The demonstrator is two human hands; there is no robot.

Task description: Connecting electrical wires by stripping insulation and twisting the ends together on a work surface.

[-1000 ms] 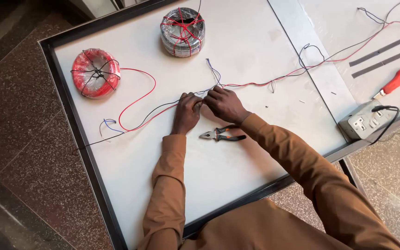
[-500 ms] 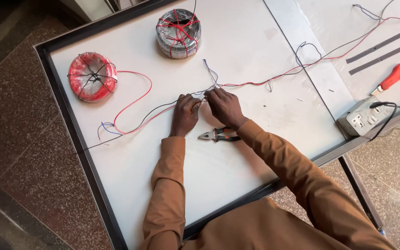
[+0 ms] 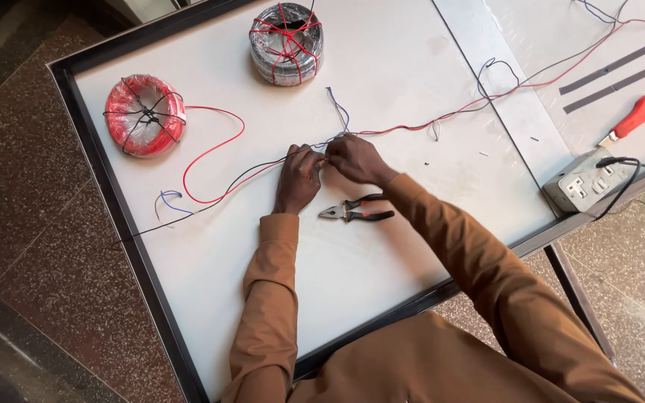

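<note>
My left hand (image 3: 298, 180) and my right hand (image 3: 357, 159) meet at the middle of a white table (image 3: 382, 67), both pinching a thin run of red and black wires (image 3: 442, 119) where the fingertips touch. The wires stretch left toward a red wire coil (image 3: 145, 114) and right across the table. A blue wire end (image 3: 337, 108) sticks up just beyond my right hand. Pliers with black and red handles (image 3: 355, 210) lie on the table just under my wrists, untouched.
A grey and black wire coil tied with red string (image 3: 286, 42) stands at the back. A grey socket box with a black cable (image 3: 585, 181) sits at the right edge, a red-handled tool (image 3: 631, 119) beyond it. Two dark strips (image 3: 621, 71) lie at far right.
Both hands stay together on the wire joint, with only small finger movement. The view has shifted slightly; the pliers and coils have not moved.
</note>
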